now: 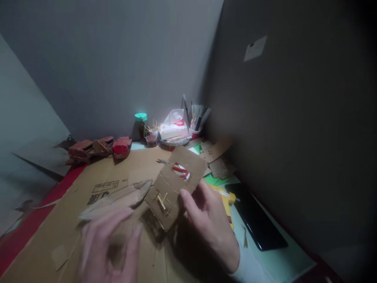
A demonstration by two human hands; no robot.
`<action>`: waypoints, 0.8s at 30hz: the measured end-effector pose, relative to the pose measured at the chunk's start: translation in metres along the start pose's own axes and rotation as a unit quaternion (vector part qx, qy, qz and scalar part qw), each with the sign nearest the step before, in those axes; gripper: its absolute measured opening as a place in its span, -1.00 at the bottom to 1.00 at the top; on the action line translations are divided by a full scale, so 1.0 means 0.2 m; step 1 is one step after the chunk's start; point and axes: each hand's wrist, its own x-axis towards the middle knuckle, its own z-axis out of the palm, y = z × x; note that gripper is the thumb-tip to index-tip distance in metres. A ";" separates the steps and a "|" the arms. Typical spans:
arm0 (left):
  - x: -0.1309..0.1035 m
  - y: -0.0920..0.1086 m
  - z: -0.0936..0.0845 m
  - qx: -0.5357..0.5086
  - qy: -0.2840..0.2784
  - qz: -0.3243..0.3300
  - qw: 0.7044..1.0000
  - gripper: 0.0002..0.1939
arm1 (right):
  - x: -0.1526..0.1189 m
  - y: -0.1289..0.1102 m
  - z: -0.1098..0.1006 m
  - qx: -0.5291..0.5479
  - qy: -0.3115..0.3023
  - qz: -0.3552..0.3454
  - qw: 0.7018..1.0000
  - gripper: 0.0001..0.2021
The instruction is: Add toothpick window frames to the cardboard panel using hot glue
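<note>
Held in my right hand point(206, 218) is a folded piece of brown cardboard point(169, 180) with cut openings, thumb on its face and fingers behind. Short pale wooden sticks point(161, 202) sit across its lower opening. Through the upper opening show the red handles point(181, 171) of a hand tool, whose metal tip point(161, 161) pokes out past the cardboard's left edge. My left hand point(108, 243), blurred, hovers at lower left with thumb and fingers apart and nothing between them. Beyond it lies a flat cardboard shape point(120, 196).
Yellow glue gun point(225, 200) and black phone point(257, 218) lie at right. Behind stand a tissue pack point(173, 129), a cup of brushes point(196, 127) and a teal-lidded jar point(140, 125). Reddish cardboard pieces point(81, 149) sit back left. A large cardboard sheet point(79, 200) covers the table.
</note>
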 end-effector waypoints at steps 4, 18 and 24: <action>0.04 0.03 0.01 0.140 -0.088 0.373 0.913 -0.55 | -0.03 -0.05 0.01 -0.042 0.048 0.004 0.998 -0.77; -0.02 0.07 0.12 0.067 -0.046 0.189 0.979 -0.64 | -0.10 -0.16 0.13 -0.006 0.039 -0.130 0.991 -0.87; 0.06 0.20 0.05 -0.017 -0.014 -0.034 0.999 -0.83 | -0.10 -0.17 0.09 0.001 -0.123 -0.153 0.981 -0.79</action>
